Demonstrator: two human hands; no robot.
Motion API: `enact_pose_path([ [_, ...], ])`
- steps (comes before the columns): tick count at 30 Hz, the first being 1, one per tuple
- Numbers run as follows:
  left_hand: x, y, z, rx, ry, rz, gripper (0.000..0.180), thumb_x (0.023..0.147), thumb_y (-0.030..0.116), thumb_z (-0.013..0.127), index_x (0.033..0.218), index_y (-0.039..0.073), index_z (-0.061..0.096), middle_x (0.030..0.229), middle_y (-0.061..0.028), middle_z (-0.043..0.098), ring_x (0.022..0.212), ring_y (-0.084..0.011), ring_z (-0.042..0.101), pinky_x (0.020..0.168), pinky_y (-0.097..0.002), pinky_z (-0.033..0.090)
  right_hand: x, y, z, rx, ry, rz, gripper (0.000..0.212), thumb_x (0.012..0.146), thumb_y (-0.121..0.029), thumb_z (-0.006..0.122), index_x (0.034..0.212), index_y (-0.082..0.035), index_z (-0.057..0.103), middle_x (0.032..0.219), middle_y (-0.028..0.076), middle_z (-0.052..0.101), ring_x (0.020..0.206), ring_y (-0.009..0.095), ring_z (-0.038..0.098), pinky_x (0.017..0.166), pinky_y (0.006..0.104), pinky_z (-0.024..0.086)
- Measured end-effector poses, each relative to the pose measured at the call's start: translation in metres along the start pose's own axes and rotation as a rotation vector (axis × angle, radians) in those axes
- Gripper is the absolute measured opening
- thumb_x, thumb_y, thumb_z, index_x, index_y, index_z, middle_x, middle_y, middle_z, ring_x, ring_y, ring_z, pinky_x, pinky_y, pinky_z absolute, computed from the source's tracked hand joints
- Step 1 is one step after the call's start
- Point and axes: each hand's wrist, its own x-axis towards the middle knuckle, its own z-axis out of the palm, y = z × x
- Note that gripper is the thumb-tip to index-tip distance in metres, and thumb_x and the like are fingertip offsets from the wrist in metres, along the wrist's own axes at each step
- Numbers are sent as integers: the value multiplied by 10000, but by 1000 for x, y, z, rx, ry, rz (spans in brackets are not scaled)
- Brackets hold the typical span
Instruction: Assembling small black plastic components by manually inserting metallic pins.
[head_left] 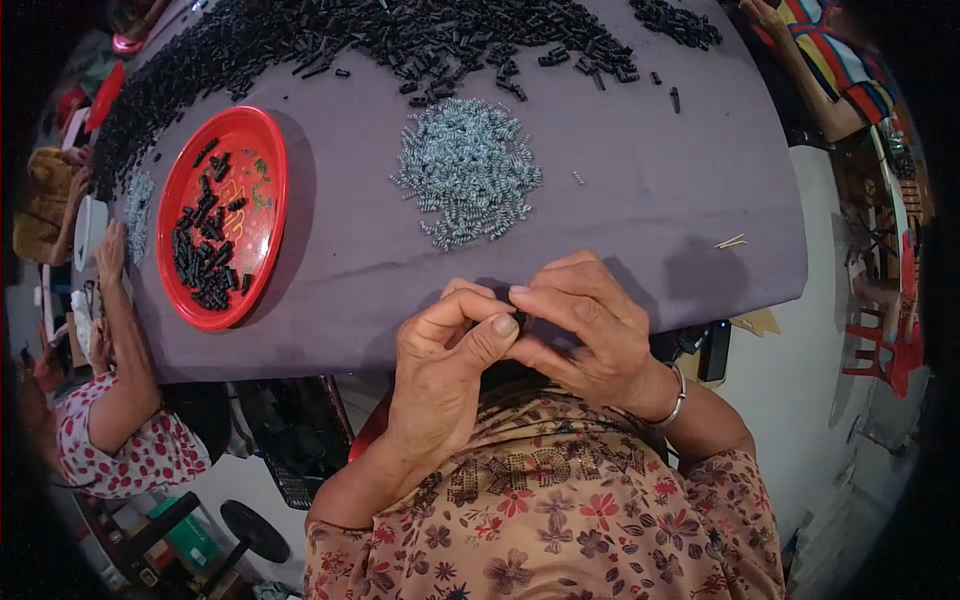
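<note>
Both my hands meet just off the table's near edge, with bent fingers and their tips pressed together. Between them shows a small black plastic piece (520,318), mostly covered by the fingers. My left hand (445,350) pinches it with thumb and forefinger. From the other side my right hand (590,325), with a bracelet at the wrist, also grips it. Beyond my hands lies a pile of small silvery coil springs (468,165). A red oval tray (262,235) to the left holds several black plastic pieces.
A large heap of black plastic pieces (430,45) spreads along the far side of the purple-grey tablecloth (620,240). Thin sticks (731,242) lie near the right corner. At the left, a co-worker's arm (125,330) reaches onto the table; another person's arm (820,100) is at far right.
</note>
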Motion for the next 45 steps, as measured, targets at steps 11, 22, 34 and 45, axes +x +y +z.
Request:
enact_pose_path([
  [11,-2,8,1,-145,-42,-132,225,969,135,469,938,-37,611,914,-20,555,849,-86,521,822,-240,408,0,3,-6,-77,13,-60,446,615,-113,816,995,28,629,837,112,594,686,233,589,558,302,484],
  [22,-3,3,-3,189,-51,74,85,868,-20,602,952,-23,611,900,9,477,824,-54,499,746,-196,413,2,1,-7,-85,-82,-83,434,623,-31,777,1017,52,618,831,112,592,677,231,584,555,321,484],
  [34,-1,12,0,7,-33,-198,193,899,79,597,1035,-55,620,898,-16,551,836,-98,586,762,-233,504,6,5,-13,-85,-78,-104,418,659,-72,781,1025,49,620,820,104,591,670,222,575,543,307,474],
  [45,8,5,-12,-20,-103,-158,120,851,6,627,953,-38,673,812,7,517,750,-75,533,693,-209,461,9,2,-16,-132,-150,-104,430,663,-132,794,1015,50,627,802,100,599,656,214,579,546,304,467],
])
